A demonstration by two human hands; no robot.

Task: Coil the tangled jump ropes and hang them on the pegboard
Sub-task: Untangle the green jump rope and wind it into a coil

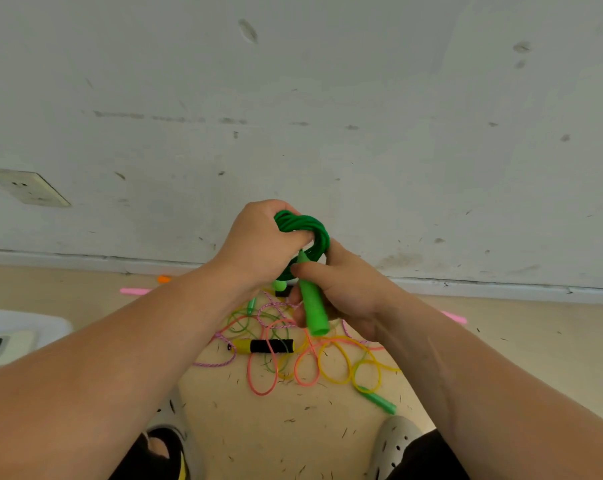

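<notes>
Grey holed clogs (395,441), blk legwear (431,460)

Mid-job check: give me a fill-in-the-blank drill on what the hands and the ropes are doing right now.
The left hand grips a coiled jump rope coloured ____. The right hand holds that rope's ____. The yellow-and-black handle lies on the ____ among the tangled ropes.
Missing words: green; handle; floor.
</notes>
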